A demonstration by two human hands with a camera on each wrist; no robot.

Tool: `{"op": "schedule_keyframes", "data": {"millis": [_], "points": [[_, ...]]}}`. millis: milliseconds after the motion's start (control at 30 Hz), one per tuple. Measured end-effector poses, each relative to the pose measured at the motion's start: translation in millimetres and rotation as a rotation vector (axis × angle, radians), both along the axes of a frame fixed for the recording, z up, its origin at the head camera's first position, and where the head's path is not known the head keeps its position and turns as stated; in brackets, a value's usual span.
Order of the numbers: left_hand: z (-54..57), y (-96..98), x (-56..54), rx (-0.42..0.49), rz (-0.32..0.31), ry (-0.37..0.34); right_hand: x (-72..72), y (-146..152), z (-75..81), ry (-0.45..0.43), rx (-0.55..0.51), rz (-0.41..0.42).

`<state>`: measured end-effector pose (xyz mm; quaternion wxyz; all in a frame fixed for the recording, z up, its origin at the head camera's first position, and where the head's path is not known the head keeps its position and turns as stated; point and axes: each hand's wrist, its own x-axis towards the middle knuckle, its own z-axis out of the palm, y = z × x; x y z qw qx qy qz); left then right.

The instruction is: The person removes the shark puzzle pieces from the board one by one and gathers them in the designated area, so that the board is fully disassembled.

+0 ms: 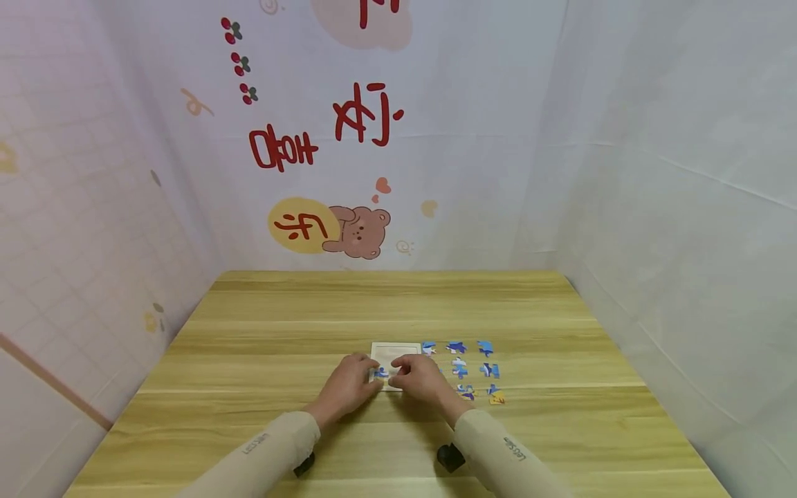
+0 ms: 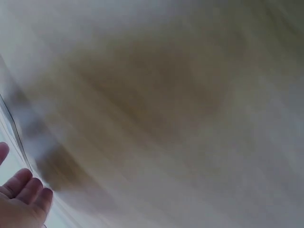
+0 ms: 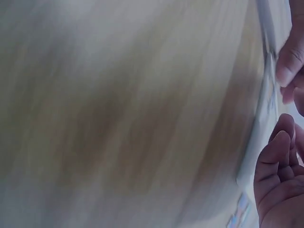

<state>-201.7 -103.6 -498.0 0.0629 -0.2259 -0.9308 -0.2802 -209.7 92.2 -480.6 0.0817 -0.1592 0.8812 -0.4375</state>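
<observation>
A white puzzle tray (image 1: 396, 345) lies flat on the table, with one blue-and-white jigsaw piece (image 1: 381, 373) at its left side. My left hand (image 1: 350, 384) is at the tray's left edge, thumb and fingers spread on either side of that piece. In the left wrist view its loosely bent fingers (image 2: 29, 190) show at the lower left. Over the tray's right part is my right hand (image 1: 420, 377), thumb and forefinger apart with no piece visible between them. Bent fingers of the right hand (image 3: 280, 166) also appear in the right wrist view; their tips are partly hidden.
Several loose jigsaw pieces (image 1: 459, 367) lie in rough rows right of the tray, some partly covered by the right hand. The wooden table (image 1: 280, 332) meets a printed curtain (image 1: 473, 207) at the back. Dark objects (image 1: 450, 457) show near both sleeves.
</observation>
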Motion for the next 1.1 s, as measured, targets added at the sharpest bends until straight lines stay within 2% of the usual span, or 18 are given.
{"op": "schedule_keyframes", "data": {"millis": [233,467,567,700,933,1100], "points": [[2.6,-10.4,-1.2,-0.024,-0.036,-0.053,0.3,-11,-8.2,-0.04,0.014,-0.042],[3.9,-9.9,0.8,-0.047,-0.071,-0.068,2.4,-9,-9.1,0.049,0.12,0.008],[3.7,-10.4,1.0,-0.058,-0.062,-0.073,2.4,-11,-10.1,0.035,0.099,0.002],[3.5,-11.3,-0.3,-0.058,-0.054,-0.058,2.3,-14,-12.5,0.019,0.053,-0.05],[3.8,-11.9,1.5,-0.044,-0.074,-0.038,4.7,-16,-17.4,0.056,0.002,-0.11],[3.0,-11.3,2.1,-0.043,-0.064,-0.039,3.5,-19,-20.1,0.072,0.033,-0.131]]}}
